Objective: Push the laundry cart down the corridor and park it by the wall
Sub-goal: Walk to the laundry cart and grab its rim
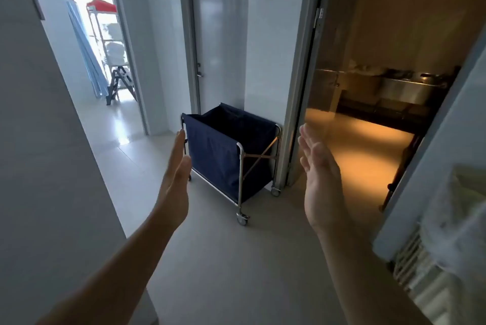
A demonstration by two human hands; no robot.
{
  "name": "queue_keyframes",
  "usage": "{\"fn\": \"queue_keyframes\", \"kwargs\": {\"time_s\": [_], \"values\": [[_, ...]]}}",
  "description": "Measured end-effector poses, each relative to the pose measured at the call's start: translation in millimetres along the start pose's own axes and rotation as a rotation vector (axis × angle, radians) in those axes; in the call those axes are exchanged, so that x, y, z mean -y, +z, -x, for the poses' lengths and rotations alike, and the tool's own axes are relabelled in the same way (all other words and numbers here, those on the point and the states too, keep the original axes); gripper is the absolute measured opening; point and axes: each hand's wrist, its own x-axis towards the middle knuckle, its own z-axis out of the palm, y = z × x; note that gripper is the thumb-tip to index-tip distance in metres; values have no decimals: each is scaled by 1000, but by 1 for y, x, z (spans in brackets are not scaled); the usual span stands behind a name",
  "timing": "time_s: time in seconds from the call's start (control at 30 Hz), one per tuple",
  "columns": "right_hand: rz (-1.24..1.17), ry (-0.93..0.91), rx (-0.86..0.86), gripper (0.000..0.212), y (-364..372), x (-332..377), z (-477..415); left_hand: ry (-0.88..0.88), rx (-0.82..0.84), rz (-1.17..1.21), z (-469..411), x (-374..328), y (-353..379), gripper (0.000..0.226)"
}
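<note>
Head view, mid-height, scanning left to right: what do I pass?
Grey wall → stepladder in the bright doorway → left hand → laundry cart → right hand → dim open room with a counter.

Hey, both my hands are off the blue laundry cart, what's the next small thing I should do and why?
Probably nothing more than lowering both hands. The navy fabric laundry cart with a steel frame already stands against the white wall, and the left hand and right hand are open, clear of it.
</note>
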Motion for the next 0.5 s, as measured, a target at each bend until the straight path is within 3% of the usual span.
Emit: {"fn": "queue_keyframes", "kwargs": {"time_s": [0.5], "values": [[28, 180, -64, 70, -39, -49, 63, -252, 4, 48, 63, 65, 18, 78]]}}
